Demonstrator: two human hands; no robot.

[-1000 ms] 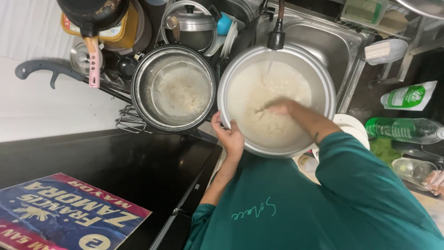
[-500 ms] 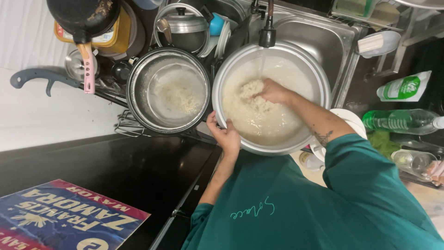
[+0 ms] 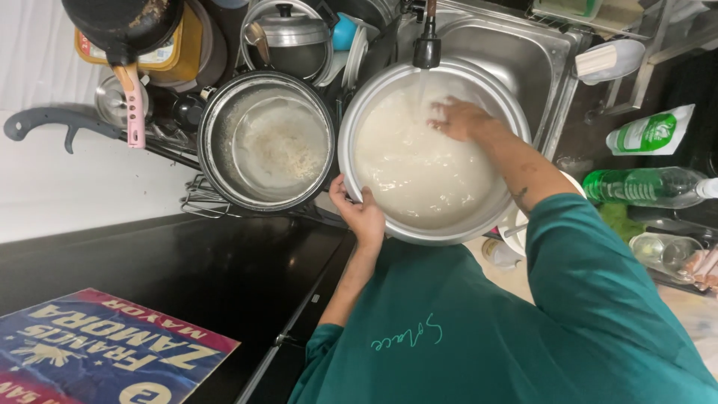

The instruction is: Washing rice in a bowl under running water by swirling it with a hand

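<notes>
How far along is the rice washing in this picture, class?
Done: the big pot holds cloudy water. In hand: the tap runs into it, the right hand is in the water, and the left hand grips the rim. Left: the water is milky and not yet poured off.

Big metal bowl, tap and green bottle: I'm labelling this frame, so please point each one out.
Big metal bowl (image 3: 389,224): head view, near rim.
Tap (image 3: 427,51): head view, black spout end.
Green bottle (image 3: 636,187): head view, middle of its body.
</notes>
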